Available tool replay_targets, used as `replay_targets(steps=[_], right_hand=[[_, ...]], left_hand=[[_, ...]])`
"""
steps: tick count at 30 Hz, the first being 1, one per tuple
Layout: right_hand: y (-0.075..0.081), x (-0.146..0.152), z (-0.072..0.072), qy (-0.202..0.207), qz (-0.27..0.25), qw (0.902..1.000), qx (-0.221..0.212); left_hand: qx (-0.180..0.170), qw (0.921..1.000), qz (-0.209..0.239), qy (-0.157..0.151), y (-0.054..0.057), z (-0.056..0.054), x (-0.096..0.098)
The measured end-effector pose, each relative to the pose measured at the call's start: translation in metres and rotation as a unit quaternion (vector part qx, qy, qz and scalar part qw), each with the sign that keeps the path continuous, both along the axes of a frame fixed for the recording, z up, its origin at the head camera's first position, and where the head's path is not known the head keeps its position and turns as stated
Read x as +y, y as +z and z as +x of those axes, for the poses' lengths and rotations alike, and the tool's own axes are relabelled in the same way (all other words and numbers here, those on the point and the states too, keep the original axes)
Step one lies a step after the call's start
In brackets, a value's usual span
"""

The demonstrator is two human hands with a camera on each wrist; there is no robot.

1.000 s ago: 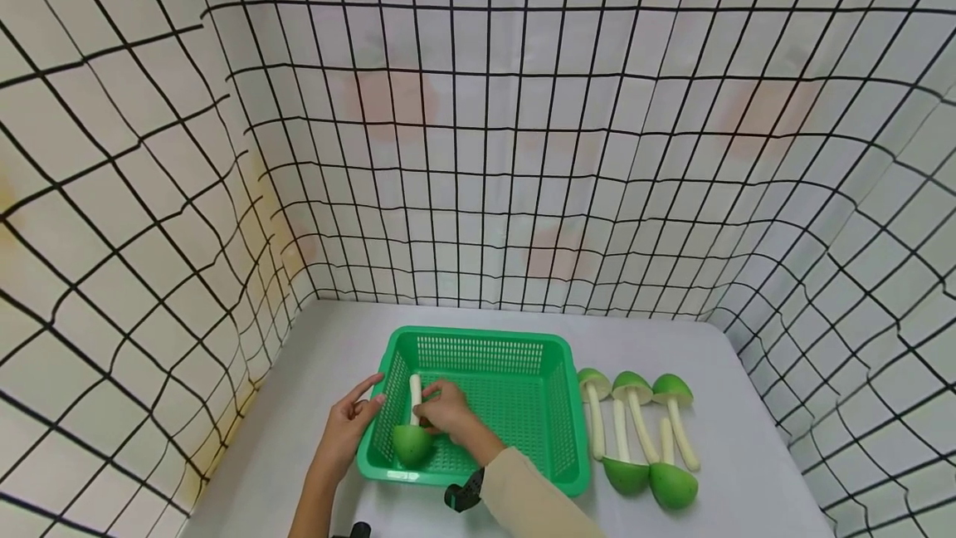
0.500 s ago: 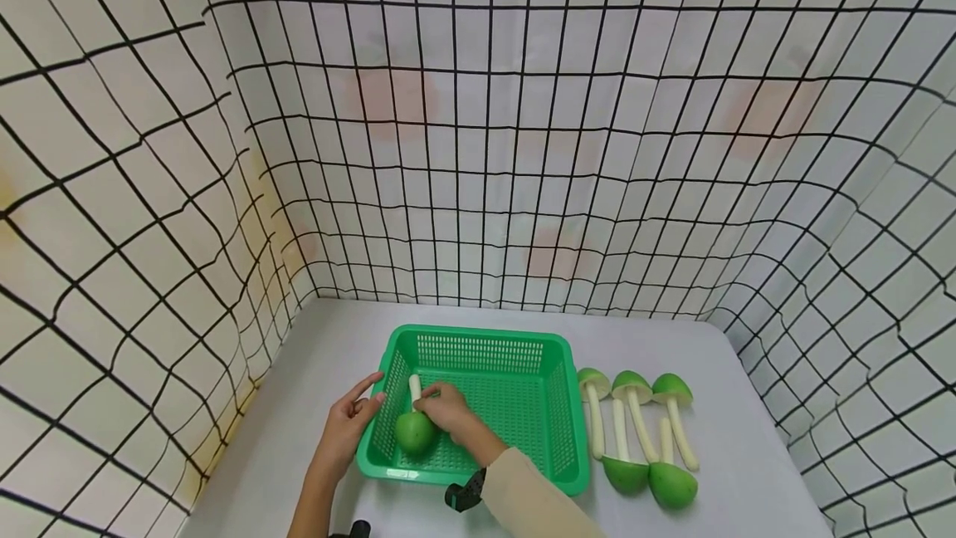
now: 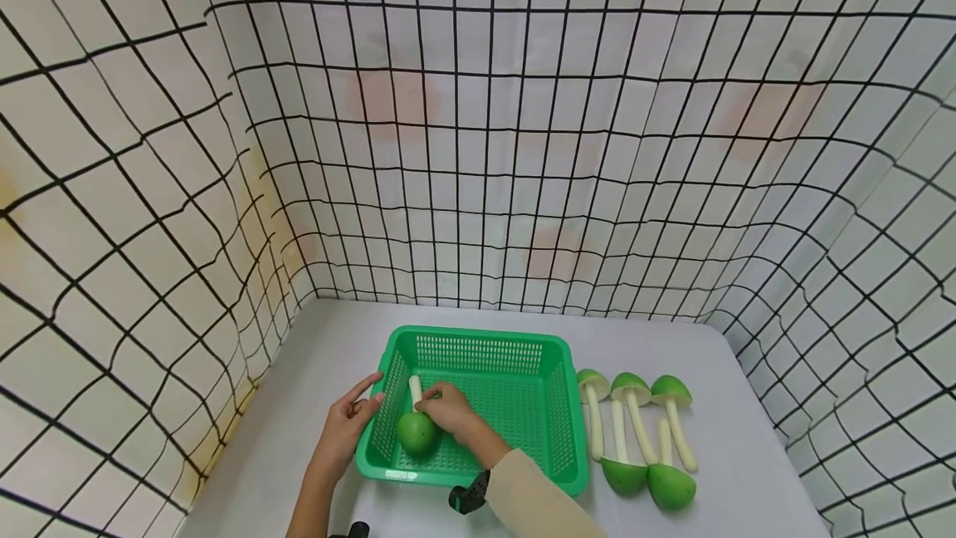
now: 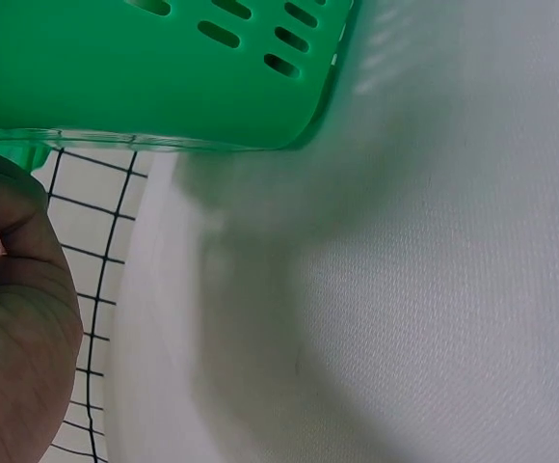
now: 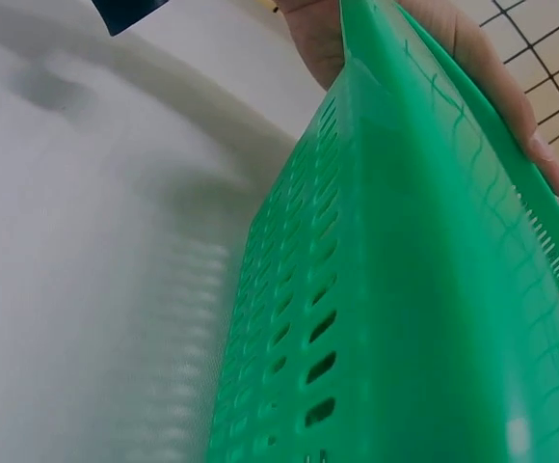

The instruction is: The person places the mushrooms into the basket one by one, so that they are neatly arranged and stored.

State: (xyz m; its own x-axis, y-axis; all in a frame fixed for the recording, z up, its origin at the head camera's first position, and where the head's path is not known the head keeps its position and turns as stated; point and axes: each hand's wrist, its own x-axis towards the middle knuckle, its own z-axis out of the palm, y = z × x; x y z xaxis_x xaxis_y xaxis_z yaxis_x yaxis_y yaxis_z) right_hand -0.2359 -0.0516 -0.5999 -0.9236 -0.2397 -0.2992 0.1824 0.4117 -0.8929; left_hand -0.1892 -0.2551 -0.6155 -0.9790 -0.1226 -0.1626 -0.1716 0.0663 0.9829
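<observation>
A toy mushroom with a rounded green cap [image 3: 418, 434] and a pale stem [image 3: 415, 388] is inside the green basket [image 3: 478, 332], near its left side. My right hand [image 3: 450, 407] pinches the stem just above the cap, its fingertips partly hiding the stem. At the basket's left rim, my left hand [image 3: 347, 423] rests with its index finger and thumb against the edge. In the left wrist view, part of the left hand [image 4: 19, 318] shows beside the basket wall [image 4: 164, 87]. The right wrist view shows the left hand's finger [image 5: 511, 96] along the rim, beyond the perforated wall [image 5: 289, 318].
Right of the basket, several more green-capped mushrooms [image 3: 672, 486] lie in two rows on the white table [image 3: 747, 438]. Black wire mesh [image 3: 489, 148] encloses the table at the back and both sides, with pale cloth behind it.
The right hand has tilted the mushroom, so its cap has moved slightly up and right and now shows its rounded top. The left hand has stayed at the rim.
</observation>
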Motion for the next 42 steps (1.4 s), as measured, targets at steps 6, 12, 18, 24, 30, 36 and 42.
replay_targets(steps=[6, 12, 18, 24, 30, 36, 42], right_hand=[[0.001, 0.005, 0.000, 0.011, 0.004, 0.9999, 0.000], [0.004, 0.012, 0.000, 0.024, -0.006, 0.9997, 0.001], [0.016, 0.032, -0.003, 0.036, -0.029, 0.9988, 0.018], [0.025, 0.056, -0.004, 0.052, -0.017, 0.9976, 0.042], [0.029, 0.077, -0.005, 0.054, 0.006, 0.9962, 0.069], [0.030, 0.103, -0.004, 0.064, -0.008, 0.9929, 0.101], [0.035, 0.127, 0.001, 0.063, -0.017, 0.9909, 0.117]], left_hand=[[0.003, 1.0000, -0.002, 0.000, 0.001, 0.001, 0.000], [-0.014, 0.9999, 0.005, 0.006, 0.001, 0.000, -0.001], [-0.011, 0.9999, 0.000, 0.002, 0.003, -0.001, 0.000], [-0.007, 1.0000, -0.004, 0.000, 0.002, 0.001, 0.001], [-0.014, 0.9999, -0.003, 0.006, 0.005, 0.004, 0.002], [-0.024, 0.9997, 0.002, 0.005, 0.005, 0.004, 0.003], [-0.022, 0.9997, -0.007, 0.006, 0.004, 0.003, 0.002]])
